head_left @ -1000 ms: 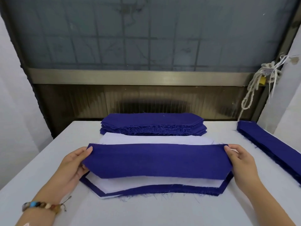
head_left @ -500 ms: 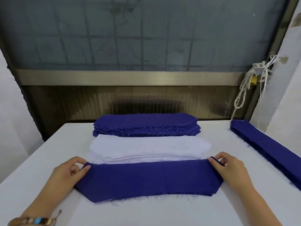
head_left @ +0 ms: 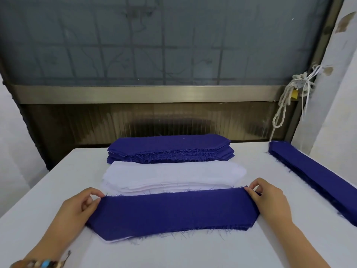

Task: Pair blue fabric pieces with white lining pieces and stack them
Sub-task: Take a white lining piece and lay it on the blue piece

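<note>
Thumb and forefinger of the left hand [head_left: 77, 206] pinch one end of a long dark-blue fabric piece with angled corners [head_left: 173, 211]; the right hand [head_left: 270, 200] pinches the other. It lies flat on the white worktop [head_left: 173, 254]. Just behind sits a white lining stack [head_left: 173, 175], then a blue fabric stack [head_left: 170, 147].

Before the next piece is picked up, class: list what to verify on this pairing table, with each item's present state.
1. Left hand pinches the blue piece at its left end: ok.
2. Right hand pinches its right end: ok.
3. Blue piece lies flat, unfolded: ok.
4. Blue piece covers the lining beneath: not ok; white sliver shows at its near left corner.
5. White lining stack lies just behind: ok.
6. Number of pairs underneath: cannot tell.
</note>
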A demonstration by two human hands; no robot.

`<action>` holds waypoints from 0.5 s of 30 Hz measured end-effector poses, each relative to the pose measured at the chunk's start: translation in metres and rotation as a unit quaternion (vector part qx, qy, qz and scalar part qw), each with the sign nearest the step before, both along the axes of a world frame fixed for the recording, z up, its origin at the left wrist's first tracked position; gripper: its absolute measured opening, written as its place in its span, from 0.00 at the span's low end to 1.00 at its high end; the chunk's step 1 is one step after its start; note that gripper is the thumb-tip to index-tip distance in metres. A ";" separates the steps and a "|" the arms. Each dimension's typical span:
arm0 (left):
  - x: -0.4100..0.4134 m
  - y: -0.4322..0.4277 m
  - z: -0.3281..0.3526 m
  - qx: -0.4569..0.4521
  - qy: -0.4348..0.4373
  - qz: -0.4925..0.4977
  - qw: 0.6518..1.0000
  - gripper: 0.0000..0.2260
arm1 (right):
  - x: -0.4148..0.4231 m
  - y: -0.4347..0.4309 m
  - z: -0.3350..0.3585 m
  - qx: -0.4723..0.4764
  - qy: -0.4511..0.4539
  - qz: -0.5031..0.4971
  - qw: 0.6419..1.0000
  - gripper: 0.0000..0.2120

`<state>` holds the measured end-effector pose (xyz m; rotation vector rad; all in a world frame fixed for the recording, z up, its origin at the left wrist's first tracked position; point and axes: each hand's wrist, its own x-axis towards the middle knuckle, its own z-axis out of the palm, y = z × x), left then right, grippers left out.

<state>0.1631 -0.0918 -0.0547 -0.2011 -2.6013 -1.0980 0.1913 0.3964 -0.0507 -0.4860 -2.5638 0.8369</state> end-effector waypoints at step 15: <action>0.000 -0.001 -0.003 0.003 -0.029 0.066 0.997 0.13 | 0.001 -0.002 0.000 0.066 0.046 -0.014 0.997 0.04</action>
